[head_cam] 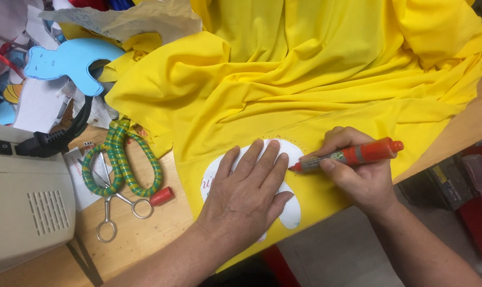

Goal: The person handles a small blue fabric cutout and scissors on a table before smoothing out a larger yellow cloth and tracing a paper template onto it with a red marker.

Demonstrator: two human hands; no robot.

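At the front edge of the bench (145, 234), the left hand (249, 194) lay spread flat on the white template (293, 217) over the yellow cloth (304, 79), while the right hand (357, 175) pinched the red marker (352, 155), tracing the outline; next, the tip should probably follow the template's edge.

A light wooden worktable (161, 223) carries a rumpled sheet of bright yellow stretch fabric (304, 69) from twelve to five o'clock. At nine o'clock lie large scissors with green-and-yellow wrapped handles (121, 162), small steel scissors (118, 210) and a red marker cap (161, 196). A beige plastic machine (23, 207) sits at eight o'clock.
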